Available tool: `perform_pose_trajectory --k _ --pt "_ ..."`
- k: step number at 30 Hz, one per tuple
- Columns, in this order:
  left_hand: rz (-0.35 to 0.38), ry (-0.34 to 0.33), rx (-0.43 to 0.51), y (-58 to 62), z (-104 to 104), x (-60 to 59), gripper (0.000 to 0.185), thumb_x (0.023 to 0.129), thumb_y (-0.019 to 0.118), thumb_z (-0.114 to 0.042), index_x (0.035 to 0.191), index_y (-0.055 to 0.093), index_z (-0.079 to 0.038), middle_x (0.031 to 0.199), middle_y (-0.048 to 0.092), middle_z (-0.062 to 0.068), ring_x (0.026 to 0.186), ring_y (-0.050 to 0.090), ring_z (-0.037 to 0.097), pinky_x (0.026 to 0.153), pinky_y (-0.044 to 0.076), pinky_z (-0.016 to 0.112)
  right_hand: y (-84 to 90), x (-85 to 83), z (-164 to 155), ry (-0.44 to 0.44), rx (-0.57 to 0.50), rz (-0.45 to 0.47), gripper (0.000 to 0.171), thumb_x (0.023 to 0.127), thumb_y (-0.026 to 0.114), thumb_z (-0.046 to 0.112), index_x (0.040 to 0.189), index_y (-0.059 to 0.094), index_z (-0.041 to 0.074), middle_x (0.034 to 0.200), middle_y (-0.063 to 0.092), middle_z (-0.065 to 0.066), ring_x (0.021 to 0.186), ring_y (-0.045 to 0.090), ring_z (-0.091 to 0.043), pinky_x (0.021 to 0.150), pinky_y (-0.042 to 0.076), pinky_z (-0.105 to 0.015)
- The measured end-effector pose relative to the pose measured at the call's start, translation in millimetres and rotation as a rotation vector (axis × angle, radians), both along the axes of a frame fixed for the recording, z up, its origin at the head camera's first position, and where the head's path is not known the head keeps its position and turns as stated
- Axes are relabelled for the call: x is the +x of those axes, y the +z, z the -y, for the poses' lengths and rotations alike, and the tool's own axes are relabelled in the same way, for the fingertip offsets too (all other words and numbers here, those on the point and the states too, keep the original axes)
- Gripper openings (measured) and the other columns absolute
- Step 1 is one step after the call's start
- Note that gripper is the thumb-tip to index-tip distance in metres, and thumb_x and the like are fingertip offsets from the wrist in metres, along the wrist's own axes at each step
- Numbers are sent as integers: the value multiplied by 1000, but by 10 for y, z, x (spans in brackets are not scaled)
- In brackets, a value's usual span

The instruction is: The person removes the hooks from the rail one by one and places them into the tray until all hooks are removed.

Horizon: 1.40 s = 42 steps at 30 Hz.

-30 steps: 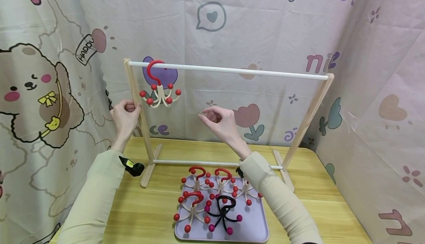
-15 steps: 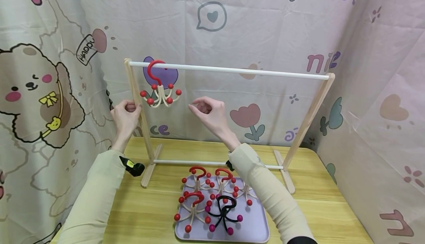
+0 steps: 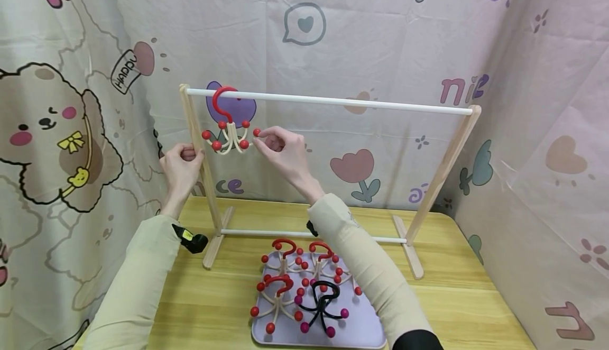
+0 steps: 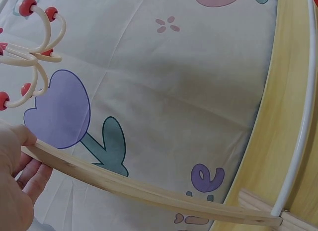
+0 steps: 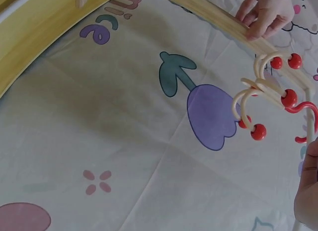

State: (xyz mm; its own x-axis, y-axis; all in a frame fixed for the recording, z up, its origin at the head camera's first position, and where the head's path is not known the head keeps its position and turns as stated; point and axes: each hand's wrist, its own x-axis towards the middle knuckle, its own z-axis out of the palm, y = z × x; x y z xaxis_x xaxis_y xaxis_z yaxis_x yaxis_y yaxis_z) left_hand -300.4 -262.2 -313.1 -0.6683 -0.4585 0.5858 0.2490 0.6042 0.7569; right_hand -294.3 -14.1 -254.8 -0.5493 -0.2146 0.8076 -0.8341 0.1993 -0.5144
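Note:
A hook hanger [image 3: 230, 136] with a red hook, cream curved arms and red ball tips hangs near the left end of the white rod [image 3: 328, 100] on a wooden rack. My left hand [image 3: 182, 165] holds the rack's left post [image 3: 205, 181], thumb and fingers on either side in the left wrist view. My right hand [image 3: 285, 152] is beside the hanger, fingers loosely bent. Its fingertips overlap the rightmost red ball in the head view, but in the right wrist view they look apart from the balls; contact is unclear.
On the table [image 3: 200, 297], a lilac tray [image 3: 357, 329] bears several red-and-cream hook hangers [image 3: 277, 302] and a black one [image 3: 321, 303] with magenta balls. My right sleeve partly covers one hanger. The rack's right post [image 3: 442, 175] and feet stand farther right; patterned curtains surround the table.
My right hand has moved left and slightly up, arriving beside the hanging hook hanger. The left hand stays on the post, and the hanger hangs in the same place.

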Motion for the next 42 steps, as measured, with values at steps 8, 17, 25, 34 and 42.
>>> perform_pose_trajectory --k 8,17,25,34,42 --pt "-8 1 -6 -3 11 -10 25 93 66 -14 106 71 7 95 73 24 63 45 -16 61 37 5 104 -72 204 -20 10 12 13 88 75 9 95 75 -2 73 70 -15 63 61 -17 62 46 -12" --pt "0 1 -12 5 8 5 25 93 66 -14 106 71 7 95 73 23 64 46 -15 61 37 4 207 -129 398 -22 42 149 20 89 75 14 102 74 -1 76 69 -14 64 61 -12 61 46 -12" --pt "16 -5 -12 5 3 13 25 93 66 -15 106 70 6 96 73 23 68 48 -9 63 38 6 306 -122 549 11 66 228 29 90 74 17 115 72 1 73 67 -10 58 58 -10 53 46 -17" --pt "-3 -6 -25 3 -5 12 24 93 67 -13 105 70 7 94 72 24 65 49 -8 60 37 4 372 -154 685 10 123 329 41 93 72 19 131 66 7 79 70 -11 58 62 -17 50 43 -18" --pt "-20 -7 -23 3 2 16 23 93 67 -12 105 71 7 94 73 24 64 49 -9 59 38 3 385 -214 769 77 193 432 61 95 71 22 151 47 14 85 70 -14 51 58 -18 49 44 -21"
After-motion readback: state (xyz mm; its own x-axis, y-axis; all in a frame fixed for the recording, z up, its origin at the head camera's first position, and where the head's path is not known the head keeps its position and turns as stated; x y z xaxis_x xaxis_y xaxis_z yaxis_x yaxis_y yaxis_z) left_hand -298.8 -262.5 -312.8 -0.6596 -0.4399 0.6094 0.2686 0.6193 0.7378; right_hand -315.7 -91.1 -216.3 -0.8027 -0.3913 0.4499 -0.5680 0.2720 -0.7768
